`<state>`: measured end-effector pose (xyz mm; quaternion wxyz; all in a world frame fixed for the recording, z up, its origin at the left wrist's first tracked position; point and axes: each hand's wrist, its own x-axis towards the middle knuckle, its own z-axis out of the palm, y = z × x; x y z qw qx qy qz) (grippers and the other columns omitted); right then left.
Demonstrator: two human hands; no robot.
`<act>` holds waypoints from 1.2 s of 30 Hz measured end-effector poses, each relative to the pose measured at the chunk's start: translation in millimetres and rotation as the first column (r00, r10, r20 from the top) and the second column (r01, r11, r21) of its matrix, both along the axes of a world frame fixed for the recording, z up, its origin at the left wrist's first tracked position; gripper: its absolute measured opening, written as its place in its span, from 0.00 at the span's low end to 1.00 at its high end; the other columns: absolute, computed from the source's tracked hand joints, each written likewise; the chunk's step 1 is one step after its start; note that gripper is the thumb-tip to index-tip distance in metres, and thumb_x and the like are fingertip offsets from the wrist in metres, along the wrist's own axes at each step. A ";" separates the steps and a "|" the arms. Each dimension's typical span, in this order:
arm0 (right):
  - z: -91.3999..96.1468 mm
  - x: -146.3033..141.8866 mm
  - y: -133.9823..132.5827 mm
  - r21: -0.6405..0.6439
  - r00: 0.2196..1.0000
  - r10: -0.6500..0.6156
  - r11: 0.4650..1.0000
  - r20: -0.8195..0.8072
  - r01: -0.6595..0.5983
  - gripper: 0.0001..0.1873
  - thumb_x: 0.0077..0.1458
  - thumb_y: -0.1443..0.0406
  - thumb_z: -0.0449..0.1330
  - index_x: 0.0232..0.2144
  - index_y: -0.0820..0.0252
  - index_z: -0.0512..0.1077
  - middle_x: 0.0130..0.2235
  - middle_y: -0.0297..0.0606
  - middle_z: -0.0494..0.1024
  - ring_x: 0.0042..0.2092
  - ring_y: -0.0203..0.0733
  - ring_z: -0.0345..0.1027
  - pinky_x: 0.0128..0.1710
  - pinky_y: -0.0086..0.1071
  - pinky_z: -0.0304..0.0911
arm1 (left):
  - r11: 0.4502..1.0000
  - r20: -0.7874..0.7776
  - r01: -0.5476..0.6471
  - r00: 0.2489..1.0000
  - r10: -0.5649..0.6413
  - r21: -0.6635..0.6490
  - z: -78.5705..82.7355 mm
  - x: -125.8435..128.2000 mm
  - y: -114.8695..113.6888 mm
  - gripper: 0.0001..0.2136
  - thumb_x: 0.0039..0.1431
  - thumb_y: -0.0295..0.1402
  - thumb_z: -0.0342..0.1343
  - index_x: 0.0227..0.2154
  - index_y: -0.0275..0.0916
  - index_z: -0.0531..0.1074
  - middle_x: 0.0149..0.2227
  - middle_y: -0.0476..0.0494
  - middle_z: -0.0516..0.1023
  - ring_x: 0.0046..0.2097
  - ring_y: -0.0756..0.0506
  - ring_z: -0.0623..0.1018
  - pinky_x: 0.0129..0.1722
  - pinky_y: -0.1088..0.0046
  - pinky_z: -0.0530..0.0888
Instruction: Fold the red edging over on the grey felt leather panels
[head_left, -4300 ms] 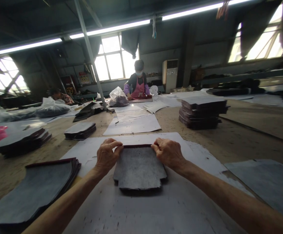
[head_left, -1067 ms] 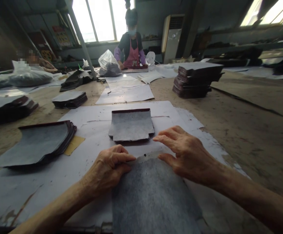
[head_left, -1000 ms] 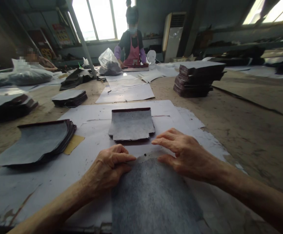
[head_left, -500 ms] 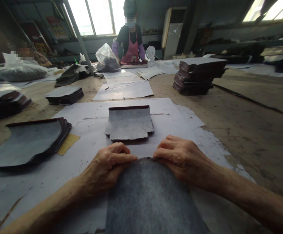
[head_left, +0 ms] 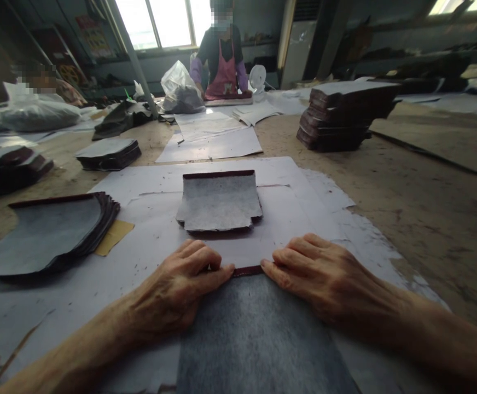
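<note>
A large grey sheet [head_left: 259,334] lies on white paper [head_left: 304,219] right in front of me. Its far edge is turned over and shows a narrow dark red strip [head_left: 246,270]. My left hand [head_left: 181,284] has its fingers curled and pinches that turned edge at its left end. My right hand [head_left: 324,279] holds the right end, fingers close together and pressed down on the fold. Just beyond my hands sits a small pile of similar grey pieces [head_left: 219,202] with a dark red far edge.
A fanned stack of grey sheets [head_left: 45,232] lies at the left on a yellow slip [head_left: 113,236]. More dark stacks stand at the far left [head_left: 107,153] and far right [head_left: 345,117]. A person in a pink apron [head_left: 222,65] works at the table's far end.
My hands left the small pile and came back to the near sheet. Over the last second they closed on its far edge and folded it over, baring the dark red strip.
</note>
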<state>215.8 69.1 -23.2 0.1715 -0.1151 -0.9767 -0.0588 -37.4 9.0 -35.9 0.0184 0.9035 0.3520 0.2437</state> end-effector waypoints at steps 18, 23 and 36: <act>2.8 -2.3 -2.7 0.099 0.997 0.074 0.992 0.022 -0.076 0.18 0.61 0.74 0.40 0.46 0.67 0.65 0.46 0.39 0.71 0.51 0.38 0.58 0.55 0.39 0.48 | 0.998 -0.072 0.013 0.997 -0.009 0.058 0.1 1.9 -0.5 0.18 0.56 0.19 0.42 0.48 0.35 0.65 0.35 0.42 0.69 0.36 0.47 0.65 0.36 0.65 0.66; 5.9 -8.5 -2.8 0.026 0.985 0.168 0.985 0.031 -0.169 0.18 0.59 0.74 0.41 0.46 0.72 0.67 0.44 0.42 0.72 0.49 0.39 0.61 0.57 0.39 0.48 | 1.000 -0.075 -0.002 0.997 0.003 0.013 1.7 -0.5 -1.2 0.19 0.55 0.19 0.44 0.49 0.37 0.65 0.36 0.42 0.69 0.37 0.47 0.66 0.38 0.65 0.67; 8.4 -12.3 -3.3 -0.067 0.981 0.191 0.980 0.030 -0.189 0.19 0.57 0.77 0.41 0.47 0.74 0.66 0.39 0.43 0.72 0.43 0.39 0.64 0.56 0.39 0.52 | 0.993 0.111 -0.037 0.993 0.050 -0.115 5.3 -21.1 -9.3 0.18 0.57 0.20 0.45 0.48 0.42 0.67 0.35 0.44 0.69 0.36 0.49 0.69 0.35 0.72 0.69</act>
